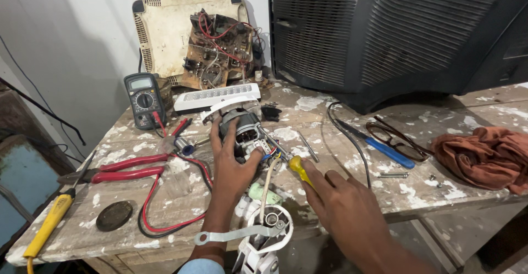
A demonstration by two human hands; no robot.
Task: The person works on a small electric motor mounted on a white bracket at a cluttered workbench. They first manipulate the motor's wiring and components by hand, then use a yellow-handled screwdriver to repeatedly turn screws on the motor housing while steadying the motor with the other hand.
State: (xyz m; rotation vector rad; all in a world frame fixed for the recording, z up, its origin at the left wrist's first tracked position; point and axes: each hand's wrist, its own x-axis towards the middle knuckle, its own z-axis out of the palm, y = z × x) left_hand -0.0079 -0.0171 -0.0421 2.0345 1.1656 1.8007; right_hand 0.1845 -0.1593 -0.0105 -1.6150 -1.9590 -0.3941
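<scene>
My left hand (234, 161) fingers grip the motor (245, 134); right hand (344, 208) fingers hold the yellow-handled screwdriver (297, 167) just beside it

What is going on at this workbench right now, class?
A person is working on a small electric motor on a paint-spattered wooden bench. The left hand grips the motor from the front, while the right hand holds a yellow-handled screwdriver with its tip at the motor's wired side. A multimeter, red-handled pliers, a blue-handled screwdriver and eyeglasses lie around.
</scene>
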